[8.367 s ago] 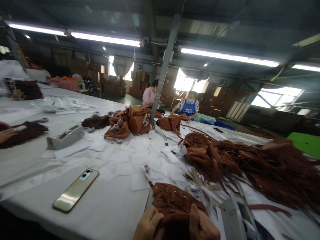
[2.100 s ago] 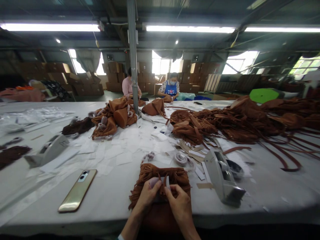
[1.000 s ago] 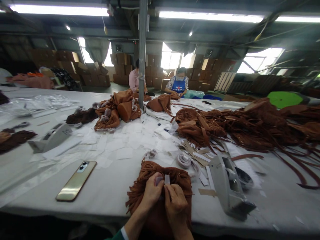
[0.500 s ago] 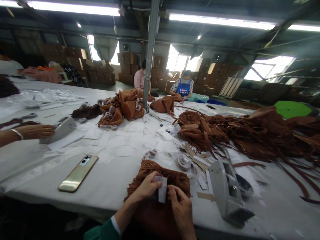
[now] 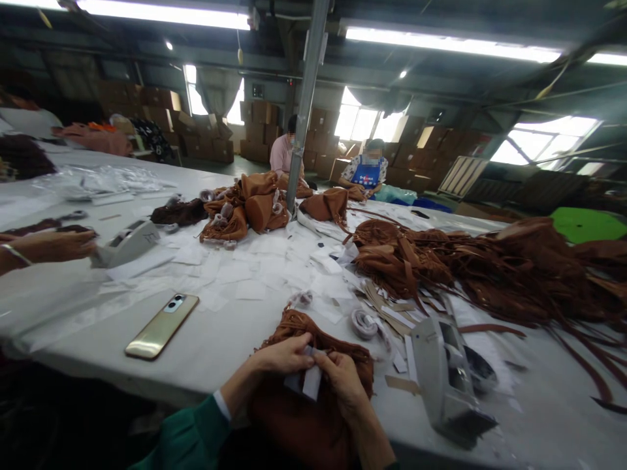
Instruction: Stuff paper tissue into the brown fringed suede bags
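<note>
Right at the near edge of the white-covered worktop (image 5: 223,343) is a brown, fringed, leather-look bag (image 5: 294,418), which I'll use as the landmark. Left hand (image 5: 285,354) and right hand (image 5: 344,380) meet over its middle, each grip pinched closed on a pale, narrow, papery strip (image 5: 311,384). Fingers overlap, so I can't swear nothing else is caught in there. Step in hand looks like working that strip against the bag; next move, I reckon, calls for fine fingertip control. Flat gold phone (image 5: 161,326) left of the bag, chunky grey tape dispenser (image 5: 443,378) right of it.
</note>
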Available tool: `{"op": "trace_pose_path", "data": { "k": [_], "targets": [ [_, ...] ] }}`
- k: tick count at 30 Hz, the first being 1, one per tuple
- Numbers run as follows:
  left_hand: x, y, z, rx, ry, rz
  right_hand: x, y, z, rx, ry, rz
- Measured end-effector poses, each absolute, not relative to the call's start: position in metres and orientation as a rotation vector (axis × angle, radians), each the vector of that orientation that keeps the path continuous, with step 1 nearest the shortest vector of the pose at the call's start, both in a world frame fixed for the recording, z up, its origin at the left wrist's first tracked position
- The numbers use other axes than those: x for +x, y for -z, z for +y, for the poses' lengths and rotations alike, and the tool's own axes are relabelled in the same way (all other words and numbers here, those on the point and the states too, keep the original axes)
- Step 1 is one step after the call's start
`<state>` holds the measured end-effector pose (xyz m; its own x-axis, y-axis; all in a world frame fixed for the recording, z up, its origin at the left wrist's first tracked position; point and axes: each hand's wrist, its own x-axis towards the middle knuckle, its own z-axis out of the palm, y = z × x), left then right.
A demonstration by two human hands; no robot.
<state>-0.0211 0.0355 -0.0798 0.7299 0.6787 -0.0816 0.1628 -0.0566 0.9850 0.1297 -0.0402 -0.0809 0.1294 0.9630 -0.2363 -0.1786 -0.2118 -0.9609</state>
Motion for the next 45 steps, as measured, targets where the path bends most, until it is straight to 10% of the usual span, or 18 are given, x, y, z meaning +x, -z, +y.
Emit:
{"op": "trace_pose_path", "data": {
  "k": [13,34,45],
  "targets": [
    [-0.002,0.083,-0.028,0.918,-0.838,0.899,0.118,0.092,-0.038,-1.293,-1.064,-0.783],
    [-0.015,0.108,-0.040,1.928,-0.888,0.985,0.122,0.087,-0.047,-1.356,-1.230,-0.636],
    [-0.006,0.081,-0.035,0.906,-0.761,0.894,0.118,0.092,-0.045,-1.390,-1.040,-0.767]
  ]
}}
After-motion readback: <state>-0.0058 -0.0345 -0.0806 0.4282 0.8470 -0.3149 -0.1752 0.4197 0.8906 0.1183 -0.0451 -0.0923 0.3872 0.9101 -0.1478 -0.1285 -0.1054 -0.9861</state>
